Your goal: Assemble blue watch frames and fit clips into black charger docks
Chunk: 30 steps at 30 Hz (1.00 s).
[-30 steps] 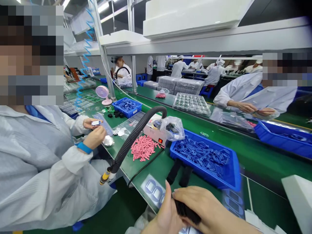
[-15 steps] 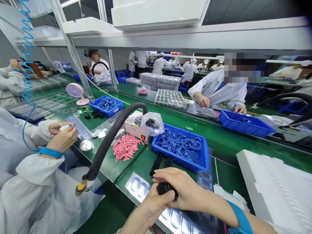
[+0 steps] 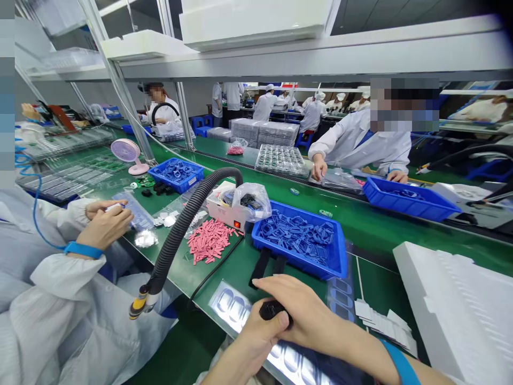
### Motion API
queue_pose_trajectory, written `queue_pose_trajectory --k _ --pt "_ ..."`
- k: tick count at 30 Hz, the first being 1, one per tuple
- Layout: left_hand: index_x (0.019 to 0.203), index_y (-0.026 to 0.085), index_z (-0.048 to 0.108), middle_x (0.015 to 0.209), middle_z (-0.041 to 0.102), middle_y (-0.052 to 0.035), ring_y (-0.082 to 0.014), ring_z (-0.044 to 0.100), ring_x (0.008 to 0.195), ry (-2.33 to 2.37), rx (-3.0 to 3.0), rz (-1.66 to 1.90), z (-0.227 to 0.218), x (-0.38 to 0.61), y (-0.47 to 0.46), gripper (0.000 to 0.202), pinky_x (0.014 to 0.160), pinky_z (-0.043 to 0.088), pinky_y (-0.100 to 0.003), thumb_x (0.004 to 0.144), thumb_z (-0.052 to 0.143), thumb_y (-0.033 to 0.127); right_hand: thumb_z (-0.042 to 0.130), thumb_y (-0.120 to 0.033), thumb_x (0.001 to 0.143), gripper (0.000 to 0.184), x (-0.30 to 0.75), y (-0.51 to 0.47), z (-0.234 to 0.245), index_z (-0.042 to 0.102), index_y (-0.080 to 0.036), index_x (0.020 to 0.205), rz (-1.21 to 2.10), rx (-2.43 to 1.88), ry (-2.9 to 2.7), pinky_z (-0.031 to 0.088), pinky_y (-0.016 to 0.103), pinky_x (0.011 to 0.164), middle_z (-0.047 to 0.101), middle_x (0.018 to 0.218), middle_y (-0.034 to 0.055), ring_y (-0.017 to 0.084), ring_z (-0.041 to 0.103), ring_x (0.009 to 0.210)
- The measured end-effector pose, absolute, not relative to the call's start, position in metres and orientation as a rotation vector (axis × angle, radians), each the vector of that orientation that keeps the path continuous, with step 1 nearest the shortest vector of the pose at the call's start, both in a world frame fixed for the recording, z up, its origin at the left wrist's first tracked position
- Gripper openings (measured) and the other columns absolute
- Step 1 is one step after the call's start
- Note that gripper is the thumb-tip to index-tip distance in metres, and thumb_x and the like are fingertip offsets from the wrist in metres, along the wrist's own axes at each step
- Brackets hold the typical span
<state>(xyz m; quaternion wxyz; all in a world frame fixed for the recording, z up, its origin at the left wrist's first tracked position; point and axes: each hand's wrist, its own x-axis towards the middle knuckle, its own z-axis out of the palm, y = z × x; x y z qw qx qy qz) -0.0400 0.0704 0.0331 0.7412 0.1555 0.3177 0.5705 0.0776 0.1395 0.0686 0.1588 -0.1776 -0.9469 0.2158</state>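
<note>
A small black piece (image 3: 270, 310) is held between my two hands above the near edge of the bench; most of it is hidden by my fingers. My left hand (image 3: 256, 334) is closed around it from below, thumb across its near side. My right hand (image 3: 306, 310) presses against it from the right, fingers reaching over the top. Beneath both lies a clear plastic tray with oval recesses (image 3: 229, 303). Just beyond my fingers, black straps (image 3: 261, 266) lie beside a blue bin (image 3: 340, 251) full of blue plastic frames (image 3: 296, 235).
Left of the bin are a pile of pink strips (image 3: 210, 240), a white box with a red switch (image 3: 224, 211) and a black flexible hose (image 3: 180, 230). White foam (image 3: 452, 315) and white cards (image 3: 385, 323) lie right. A co-worker's hands (image 3: 108, 219) work at left; another person (image 3: 360, 139) sits opposite.
My hands stay closed together, while the black piece has turned slightly between them. Small green boards on the green belt have shifted right. The person opposite has moved a hand left and down.
</note>
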Motion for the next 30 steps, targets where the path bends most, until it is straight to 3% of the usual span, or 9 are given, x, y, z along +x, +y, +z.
queue_pose_trajectory --k 3,5,7,11,16,20,25,30 --pt "0.098 0.015 0.064 0.096 0.068 -0.0114 -0.0284 0.059 0.102 0.668 0.333 1.279 0.032 -0.036 0.069 0.062 0.089 0.042 -0.038 0.045 0.085 0.039 0.055 -0.021 0.081 0.057 0.083 0.138 0.071 0.031 -0.015 0.132 0.561 -0.359 -2.709 0.032 0.043 0.104 0.057 0.121 0.0126 0.02 0.052 0.113" --pt "0.102 0.016 0.063 0.103 0.067 -0.0124 -0.0312 0.056 0.109 0.688 0.357 1.28 0.037 -0.033 0.067 0.068 0.095 0.039 -0.043 0.042 0.086 0.039 0.053 -0.026 0.085 0.06 0.085 0.136 0.075 0.024 -0.016 0.136 0.561 -0.253 -2.716 0.034 0.04 0.103 0.058 0.12 0.0123 0.018 0.053 0.112" --pt "0.1 0.016 0.065 0.106 0.067 -0.0115 -0.0327 0.054 0.112 0.767 0.391 1.268 0.043 -0.031 0.065 0.061 0.098 0.037 -0.045 0.046 0.086 0.034 0.053 -0.028 0.086 0.06 0.086 0.134 0.08 0.021 -0.016 0.136 0.566 -0.17 -2.73 0.037 0.038 0.1 0.056 0.121 0.0125 0.019 0.051 0.113" --pt "0.09 0.016 0.069 0.096 0.071 -0.0061 -0.0333 0.057 0.106 0.856 0.439 1.251 0.052 -0.03 0.063 0.033 0.095 0.041 -0.045 0.059 0.078 0.018 0.046 -0.02 0.088 0.056 0.08 0.132 0.085 0.019 -0.017 0.137 0.553 -0.106 -2.673 0.047 0.035 0.082 0.063 0.101 0.0094 0.019 0.058 0.092" --pt "0.086 0.013 0.07 0.08 0.071 -0.0009 -0.0328 0.061 0.098 0.819 0.447 1.26 0.048 -0.033 0.062 0.029 0.087 0.044 -0.045 0.058 0.071 0.006 0.039 -0.012 0.088 0.059 0.072 0.134 0.08 0.011 -0.016 0.14 0.539 -0.008 -2.646 0.049 0.031 0.07 0.064 0.089 0.0072 0.018 0.06 0.081" --pt "0.074 0.012 0.071 0.069 0.068 -0.0013 -0.0267 0.063 0.087 0.762 0.423 1.243 0.045 -0.038 0.062 0.024 0.081 0.045 -0.037 0.052 0.079 0.017 0.037 -0.013 0.088 0.06 0.074 0.136 0.081 0.01 -0.017 0.141 0.615 -0.057 -2.657 0.051 0.029 0.067 0.065 0.092 0.0075 0.018 0.062 0.081" --pt "0.076 0.009 0.071 0.071 0.065 -0.0059 -0.0225 0.062 0.078 0.669 0.42 1.208 0.044 -0.046 0.064 0.041 0.071 0.043 -0.032 0.047 0.083 0.035 0.043 -0.027 0.092 0.064 0.081 0.137 0.083 0.006 -0.017 0.143 0.673 -0.14 -2.673 0.052 0.028 0.071 0.066 0.101 0.0088 0.017 0.063 0.088" --pt "0.069 0.01 0.07 0.064 0.062 -0.0032 -0.0184 0.059 0.068 0.727 0.405 1.254 0.036 -0.041 0.065 0.032 0.073 0.043 -0.035 0.049 0.084 0.03 0.044 -0.029 0.091 0.063 0.082 0.135 0.072 0.01 -0.016 0.143 0.608 -0.139 -2.656 0.053 0.031 0.077 0.065 0.103 0.0101 0.018 0.063 0.092"
